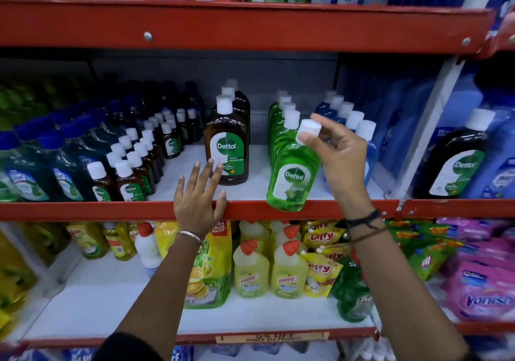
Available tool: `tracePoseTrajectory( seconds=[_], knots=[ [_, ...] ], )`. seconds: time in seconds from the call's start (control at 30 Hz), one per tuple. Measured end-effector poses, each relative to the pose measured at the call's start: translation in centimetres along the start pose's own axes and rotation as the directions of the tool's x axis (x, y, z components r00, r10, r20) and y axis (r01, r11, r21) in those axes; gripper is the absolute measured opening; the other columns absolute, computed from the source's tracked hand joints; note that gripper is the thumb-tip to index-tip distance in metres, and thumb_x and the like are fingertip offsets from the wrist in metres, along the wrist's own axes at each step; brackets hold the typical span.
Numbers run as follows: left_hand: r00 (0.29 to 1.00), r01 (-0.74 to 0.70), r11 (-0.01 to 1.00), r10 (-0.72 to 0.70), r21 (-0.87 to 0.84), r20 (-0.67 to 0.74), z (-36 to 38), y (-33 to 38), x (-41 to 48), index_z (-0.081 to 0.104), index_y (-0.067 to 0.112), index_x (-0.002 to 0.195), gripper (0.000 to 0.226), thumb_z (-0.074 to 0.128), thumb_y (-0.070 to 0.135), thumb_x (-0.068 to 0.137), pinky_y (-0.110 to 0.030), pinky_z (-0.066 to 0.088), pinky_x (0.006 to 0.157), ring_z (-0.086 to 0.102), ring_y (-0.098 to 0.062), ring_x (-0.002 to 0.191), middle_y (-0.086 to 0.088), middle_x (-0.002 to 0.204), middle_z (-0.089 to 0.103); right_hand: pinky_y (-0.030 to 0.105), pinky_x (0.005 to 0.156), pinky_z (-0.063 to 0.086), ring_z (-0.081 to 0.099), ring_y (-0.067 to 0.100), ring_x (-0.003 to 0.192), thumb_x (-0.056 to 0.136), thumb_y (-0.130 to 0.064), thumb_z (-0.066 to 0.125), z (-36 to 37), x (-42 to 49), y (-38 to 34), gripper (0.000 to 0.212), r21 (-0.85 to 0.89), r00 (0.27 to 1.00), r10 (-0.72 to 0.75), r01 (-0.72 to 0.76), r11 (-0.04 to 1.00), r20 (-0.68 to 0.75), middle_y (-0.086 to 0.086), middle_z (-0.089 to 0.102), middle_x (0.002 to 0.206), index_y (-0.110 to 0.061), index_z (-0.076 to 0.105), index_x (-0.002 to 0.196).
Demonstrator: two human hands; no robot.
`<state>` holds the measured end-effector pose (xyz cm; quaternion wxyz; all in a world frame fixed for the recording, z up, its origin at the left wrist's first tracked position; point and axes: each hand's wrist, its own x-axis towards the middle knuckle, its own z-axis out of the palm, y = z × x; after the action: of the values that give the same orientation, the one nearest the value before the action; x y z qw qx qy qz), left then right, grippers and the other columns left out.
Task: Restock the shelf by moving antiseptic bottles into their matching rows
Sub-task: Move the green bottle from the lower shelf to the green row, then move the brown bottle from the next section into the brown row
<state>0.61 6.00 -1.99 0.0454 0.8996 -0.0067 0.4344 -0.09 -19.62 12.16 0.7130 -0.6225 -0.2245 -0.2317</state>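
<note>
My right hand (337, 157) pinches the white cap of a green Dettol bottle (292, 176), which hangs tilted over the red front edge of the middle shelf (111, 210). Behind it stands a row of green bottles (281, 126). To the right runs a row of blue bottles (348, 118). A row of large brown Dettol bottles (228, 143) stands left of the green row. My left hand (200, 196) is spread flat in front of the brown bottle, fingertips at its lower label, holding nothing.
Small brown Dettol bottles (139, 160) fill the shelf's left part, beside dark refill pouches (41, 171). A large brown bottle (457, 160) stands in the neighbouring bay on the right. Bare white shelf (256, 185) lies between the brown and green rows. Yellow cleaner bottles (267, 268) sit below.
</note>
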Motion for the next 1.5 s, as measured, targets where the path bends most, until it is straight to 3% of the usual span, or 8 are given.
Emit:
tracePoseTrajectory(
  seconds=[0.2,0.47,0.77,0.87,1.03,1.17,1.3,1.5],
  knots=[
    [1.0,-0.002,1.0,0.002,0.0,0.0,0.0,-0.1,-0.1,0.042,0.021,0.146,0.055,0.034,0.041,0.095,-0.054,0.037,0.105,0.04,-0.027,0.14,-0.005,0.151,0.044,0.015,0.076,0.051,0.064,-0.001,0.078,0.079,-0.008,0.072,0.0,3.2,1.5,0.037,-0.058,0.998,-0.01,0.006,0.998,-0.057,0.006,0.069,0.093,-0.011,0.062,0.114],
    [1.0,0.006,1.0,-0.006,0.002,0.013,-0.1,0.1,0.0,0.045,0.019,0.145,0.056,0.033,0.041,0.095,-0.053,0.036,0.105,0.04,-0.027,0.139,-0.006,0.151,0.044,0.013,0.073,0.052,0.063,-0.006,0.075,0.077,-0.01,0.074,0.2,3.7,4.7,0.039,-0.163,0.999,0.041,-0.044,0.986,-0.026,0.0,0.068,0.092,-0.011,0.064,0.114],
    [0.997,0.031,0.999,-0.03,-0.016,0.068,-0.7,0.5,0.1,0.044,0.02,0.145,0.056,0.034,0.041,0.094,-0.053,0.037,0.106,0.039,-0.027,0.14,-0.006,0.151,0.043,0.025,0.092,0.052,0.064,0.007,0.095,0.079,-0.02,0.073,0.5,3.0,5.1,0.047,-0.272,1.0,-0.005,0.004,0.962,-0.003,0.002,0.068,0.106,-0.012,0.059,0.123],
    [0.996,0.037,0.999,-0.035,-0.021,0.08,-0.8,0.6,0.1,0.044,0.02,0.146,0.057,0.033,0.041,0.094,-0.053,0.036,0.106,0.039,-0.028,0.14,-0.006,0.151,0.044,0.015,0.095,0.046,0.06,0.007,0.106,0.083,-0.026,0.07,-1.3,1.5,4.5,0.05,-0.326,0.99,-0.123,0.093,0.941,-0.075,0.001,0.065,0.118,-0.012,0.054,0.127],
    [0.996,0.054,0.998,-0.051,-0.035,0.073,-1.0,1.1,0.0,0.045,0.018,0.145,0.056,0.033,0.04,0.095,-0.054,0.036,0.105,0.041,-0.029,0.138,-0.009,0.149,0.047,0.029,0.095,0.049,0.061,0.019,0.108,0.088,-0.017,0.065,-7.7,-0.2,3.4,0.033,-0.446,0.839,-0.436,0.269,0.853,-0.327,0.009,0.064,0.115,-0.01,0.057,0.12],
    [0.994,0.072,0.996,-0.068,-0.052,0.08,-1.3,1.2,-0.2,0.044,0.016,0.146,0.058,0.033,0.041,0.095,-0.055,0.036,0.105,0.042,-0.032,0.138,-0.012,0.148,0.047,0.039,0.095,0.047,0.055,0.029,0.111,0.089,-0.021,0.061,-14.8,0.2,4.3,0.038,-0.557,0.719,-0.475,0.147,0.818,-0.507,0.016,0.058,0.119,-0.003,0.055,0.121],
    [0.992,0.079,0.995,-0.073,-0.056,0.103,-1.6,1.4,-0.1,0.041,0.015,0.147,0.06,0.031,0.043,0.095,-0.057,0.035,0.106,0.041,-0.034,0.138,-0.014,0.149,0.046,0.008,0.109,0.016,0.031,0.032,0.135,0.079,-0.036,0.07,-20.7,1.3,5.0,0.078,-0.573,0.752,-0.315,-0.101,0.813,-0.579,0.018,0.038,0.143,-0.005,0.033,0.14],
    [0.99,0.085,0.995,-0.078,-0.051,0.117,-1.9,1.5,-0.1,0.041,0.015,0.147,0.062,0.03,0.044,0.094,-0.058,0.036,0.106,0.04,-0.035,0.138,-0.016,0.149,0.046,0.049,0.106,0.034,0.03,0.04,0.132,0.062,-0.053,0.08,-23.9,3.2,5.2,0.113,-0.673,0.823,-0.135,-0.343,0.655,-0.551,0.025,0.026,0.144,-0.004,0.02,0.143]
  ],
)
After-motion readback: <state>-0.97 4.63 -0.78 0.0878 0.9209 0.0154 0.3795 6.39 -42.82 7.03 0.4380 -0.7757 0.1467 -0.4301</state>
